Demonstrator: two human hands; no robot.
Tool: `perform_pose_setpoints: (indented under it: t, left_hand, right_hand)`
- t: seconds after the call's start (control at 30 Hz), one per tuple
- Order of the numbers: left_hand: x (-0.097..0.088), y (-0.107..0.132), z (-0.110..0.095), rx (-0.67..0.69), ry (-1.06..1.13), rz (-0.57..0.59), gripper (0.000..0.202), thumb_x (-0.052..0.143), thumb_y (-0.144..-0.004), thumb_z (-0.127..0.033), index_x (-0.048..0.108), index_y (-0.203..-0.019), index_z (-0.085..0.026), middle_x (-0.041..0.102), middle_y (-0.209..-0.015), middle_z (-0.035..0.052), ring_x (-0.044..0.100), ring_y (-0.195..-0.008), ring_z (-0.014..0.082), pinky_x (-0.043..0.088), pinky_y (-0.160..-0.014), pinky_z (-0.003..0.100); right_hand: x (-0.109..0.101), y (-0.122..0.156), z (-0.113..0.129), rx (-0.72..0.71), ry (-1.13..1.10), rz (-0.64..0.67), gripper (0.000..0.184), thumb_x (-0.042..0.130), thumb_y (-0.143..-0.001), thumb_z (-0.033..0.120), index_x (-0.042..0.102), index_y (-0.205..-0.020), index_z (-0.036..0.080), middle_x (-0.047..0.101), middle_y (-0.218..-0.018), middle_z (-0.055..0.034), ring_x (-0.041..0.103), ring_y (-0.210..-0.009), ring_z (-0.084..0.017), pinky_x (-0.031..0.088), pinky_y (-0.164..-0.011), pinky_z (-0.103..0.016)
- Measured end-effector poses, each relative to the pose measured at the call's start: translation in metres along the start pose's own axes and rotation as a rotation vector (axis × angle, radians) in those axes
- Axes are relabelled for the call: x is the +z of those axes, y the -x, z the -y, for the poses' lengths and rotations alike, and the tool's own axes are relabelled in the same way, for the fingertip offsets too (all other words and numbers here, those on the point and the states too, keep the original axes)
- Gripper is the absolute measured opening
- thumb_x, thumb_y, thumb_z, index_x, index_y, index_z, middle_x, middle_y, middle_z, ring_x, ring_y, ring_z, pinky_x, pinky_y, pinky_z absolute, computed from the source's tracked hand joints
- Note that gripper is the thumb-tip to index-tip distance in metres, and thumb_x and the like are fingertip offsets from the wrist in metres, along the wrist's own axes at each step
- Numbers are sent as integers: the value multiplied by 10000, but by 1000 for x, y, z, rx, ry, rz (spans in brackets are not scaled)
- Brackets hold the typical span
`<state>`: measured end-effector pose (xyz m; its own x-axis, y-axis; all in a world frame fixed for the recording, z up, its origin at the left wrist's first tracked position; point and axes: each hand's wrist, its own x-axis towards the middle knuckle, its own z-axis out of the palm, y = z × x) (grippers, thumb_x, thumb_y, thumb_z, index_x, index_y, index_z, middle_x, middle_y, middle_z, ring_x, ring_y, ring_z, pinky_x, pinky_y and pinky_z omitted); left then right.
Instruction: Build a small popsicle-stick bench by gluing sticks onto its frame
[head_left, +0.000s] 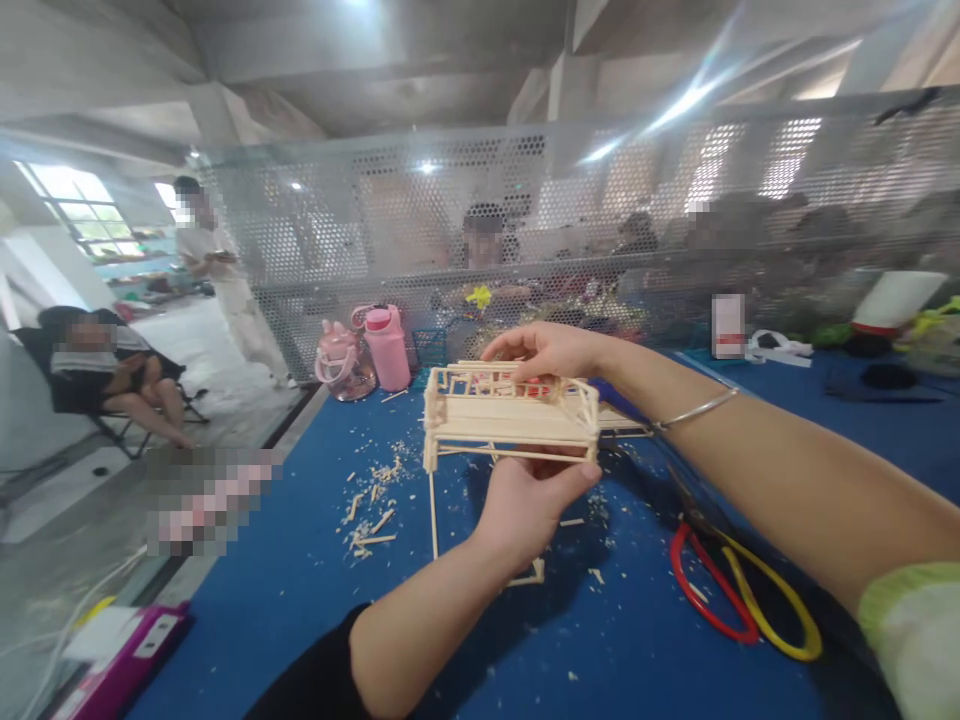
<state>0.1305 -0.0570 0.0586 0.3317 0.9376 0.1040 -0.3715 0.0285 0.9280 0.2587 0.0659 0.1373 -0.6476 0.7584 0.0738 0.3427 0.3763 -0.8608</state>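
A small model bench [510, 415] made of thin wooden sticks is held up over the blue table [315, 590]. My left hand [529, 500] grips it from below, thumb on the front rail. My right hand [551, 350] reaches over the top with its fingers pinched on the model's back rail; a metal bangle [694, 408] sits on that wrist. One long stick leg hangs from the model's left corner down toward the table. Wood scraps [375, 505] lie on the cloth to the left of the model.
A pink bottle [388, 348] and a pink jug [341, 362] stand at the table's far edge by a perforated metal screen [570, 190]. Red and yellow loops [739, 590] lie right. A magenta box [124, 665] sits at the near left. People sit and stand beyond.
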Motion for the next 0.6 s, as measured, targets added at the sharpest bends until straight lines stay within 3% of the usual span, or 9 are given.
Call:
perform_pose_setpoints:
  t: [0.1,0.17,0.27,0.37,0.43,0.6]
  left_hand:
    - [-19,11,-3,-104,74,67,472,844,-446,-141,650,-876,-146,678,-861,69,610,-789,157,475,-753,293]
    - [-35,17,-4,-124,167,52,642,859,-451,-186,595,-1036,-165,684,-893,84,631,-811,171,495,-700,268]
    - [-49,21,-9,-121,357,-72,513,765,-622,-400,567,-1022,-148,686,-881,97,653,-775,165,529,-648,249]
    - [-49,21,-14,-166,398,-176,294,717,-701,-238,575,-939,-139,669,-734,30,632,-612,93,528,-580,183]
    - [-44,22,-16,-217,391,-181,251,715,-668,-108,579,-876,-140,637,-640,-13,593,-517,58,511,-531,144]
    - [-32,31,-17,-254,428,-73,231,754,-650,-206,592,-792,-123,654,-652,14,614,-545,73,531,-540,153]
  right_hand:
    - [-11,9,-11,14,-79,-63,424,695,-608,124,629,-1018,207,688,-947,-17,622,-743,-108,497,-603,-199]
    - [-17,16,-19,30,-131,-106,421,722,-591,135,643,-998,209,698,-935,-14,628,-730,-105,498,-594,-195]
    - [-20,25,-30,45,-219,-133,385,751,-568,149,671,-940,207,710,-897,-5,638,-721,-106,511,-616,-205]
    - [-14,29,-35,57,-295,-146,352,767,-553,164,696,-895,209,718,-860,2,643,-710,-107,521,-646,-220]
    - [-9,28,-37,61,-324,-160,352,772,-547,163,708,-888,217,723,-850,3,645,-707,-109,525,-669,-232]
    - [-2,21,-40,39,-330,-193,359,783,-513,157,726,-859,231,727,-818,13,641,-678,-103,522,-666,-233]
